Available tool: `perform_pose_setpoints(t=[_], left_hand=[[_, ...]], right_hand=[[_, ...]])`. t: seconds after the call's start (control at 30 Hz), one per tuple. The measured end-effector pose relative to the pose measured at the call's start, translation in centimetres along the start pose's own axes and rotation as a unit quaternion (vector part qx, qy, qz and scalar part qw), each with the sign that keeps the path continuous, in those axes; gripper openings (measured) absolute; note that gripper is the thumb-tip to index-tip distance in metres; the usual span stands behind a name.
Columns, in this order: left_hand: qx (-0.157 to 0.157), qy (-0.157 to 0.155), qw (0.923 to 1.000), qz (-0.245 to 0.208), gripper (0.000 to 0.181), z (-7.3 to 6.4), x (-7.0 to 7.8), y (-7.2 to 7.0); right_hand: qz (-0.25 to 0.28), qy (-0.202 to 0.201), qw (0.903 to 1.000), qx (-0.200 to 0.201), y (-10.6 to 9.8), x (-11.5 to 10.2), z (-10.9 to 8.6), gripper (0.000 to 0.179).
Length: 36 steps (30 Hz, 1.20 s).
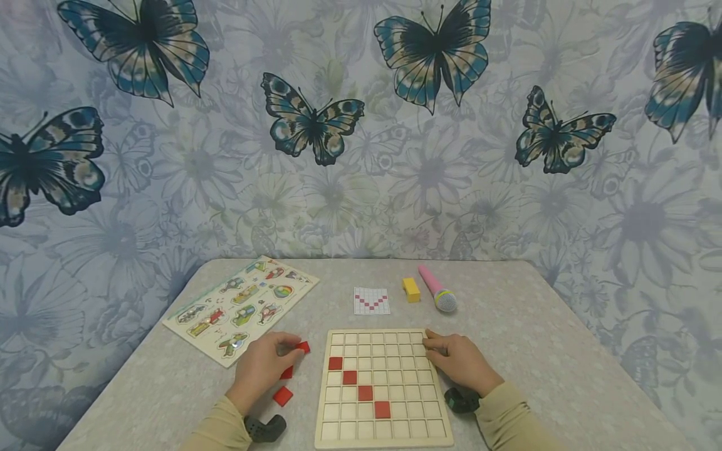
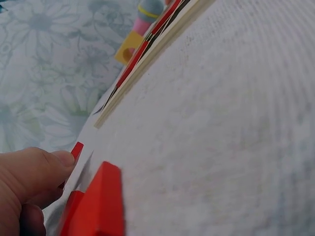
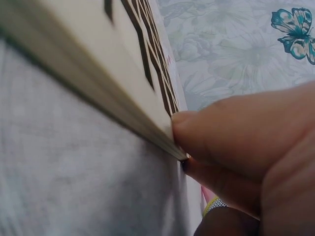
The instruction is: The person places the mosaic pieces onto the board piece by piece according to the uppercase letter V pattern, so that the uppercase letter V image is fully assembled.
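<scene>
A wooden grid board (image 1: 410,393) lies at the front middle of the table, with several red square tiles (image 1: 365,393) set in its cells along a diagonal. Left of the board, my left hand (image 1: 264,369) pinches a red tile (image 1: 304,347) between thumb and fingers; the left wrist view shows the thumb against this tile (image 2: 77,150). More loose red tiles (image 1: 283,396) lie near that hand. My right hand (image 1: 461,362) grips the board's far right corner. In the right wrist view, its thumb (image 3: 197,129) presses the board's edge (image 3: 123,105).
Beyond the board lies a white pattern card (image 1: 371,301) with red squares in a V. A yellow block (image 1: 411,290) and a pink toy microphone (image 1: 437,289) are to its right. At the left is a picture puzzle board (image 1: 231,313). A butterfly-print cloth (image 1: 395,207) hangs behind the table.
</scene>
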<state>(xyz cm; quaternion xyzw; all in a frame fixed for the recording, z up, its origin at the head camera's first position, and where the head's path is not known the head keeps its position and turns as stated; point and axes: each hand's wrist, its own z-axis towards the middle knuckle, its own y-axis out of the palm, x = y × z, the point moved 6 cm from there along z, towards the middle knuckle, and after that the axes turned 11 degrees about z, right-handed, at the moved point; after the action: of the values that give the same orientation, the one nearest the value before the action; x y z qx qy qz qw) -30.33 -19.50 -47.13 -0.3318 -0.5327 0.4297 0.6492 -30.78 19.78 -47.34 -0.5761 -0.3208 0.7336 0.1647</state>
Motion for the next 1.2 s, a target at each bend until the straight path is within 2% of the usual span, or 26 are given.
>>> perform_pose_setpoints(t=[0.13, 0.3, 0.4, 0.5, 0.6, 0.7, 0.8, 0.93, 1.03, 1.2], left_hand=[[0.002, -0.001, 1.0, -0.008, 0.026, -0.2, 0.5, 0.0], [-0.01, 0.003, 0.9976, -0.068, 0.024, -1.1, 2.6, 0.1], [-0.016, 0.023, 0.9943, -0.102, 0.02, -1.8, 4.4, 0.2], [-0.025, 0.064, 0.9904, -0.12, 0.016, -2.4, 6.4, 0.3], [-0.043, 0.124, 0.9846, -0.115, 0.015, -2.7, 8.4, 0.5], [-0.06, 0.192, 0.9749, -0.094, 0.014, -3.2, 10.4, 0.9], [-0.075, 0.244, 0.9642, -0.071, 0.012, -3.8, 12.2, 1.2], [-0.096, 0.275, 0.9558, -0.037, 0.009, -4.4, 14.2, 1.9], [-0.115, 0.286, 0.9511, -0.014, 0.007, -4.6, 15.5, 2.6], [-0.127, 0.3, 0.9452, 0.021, 0.006, -4.5, 16.9, 3.8]], right_hand=[[0.008, 0.003, 1.0, -0.005, 0.0, 0.1, 0.0, 0.034], [0.009, 0.004, 0.9999, -0.005, 0.0, 0.0, 0.0, 0.033], [0.004, 0.008, 0.9999, -0.005, -0.1, 0.0, 0.1, 0.033], [-0.002, 0.009, 0.9999, -0.004, -0.1, 0.0, 0.1, 0.033], [-0.002, 0.01, 0.9999, -0.005, -0.1, 0.1, 0.2, 0.033], [0.0, 0.013, 0.9999, -0.005, 0.0, 0.3, 0.3, 0.033], [0.004, 0.007, 1.0, -0.004, 0.0, 0.4, 0.3, 0.033], [0.007, 0.001, 1.0, -0.005, 0.1, 0.6, 0.3, 0.033], [0.005, 0.0, 1.0, -0.003, 0.1, 0.6, 0.3, 0.033], [0.004, -0.001, 1.0, 0.0, -0.1, 0.5, 0.3, 0.033]])
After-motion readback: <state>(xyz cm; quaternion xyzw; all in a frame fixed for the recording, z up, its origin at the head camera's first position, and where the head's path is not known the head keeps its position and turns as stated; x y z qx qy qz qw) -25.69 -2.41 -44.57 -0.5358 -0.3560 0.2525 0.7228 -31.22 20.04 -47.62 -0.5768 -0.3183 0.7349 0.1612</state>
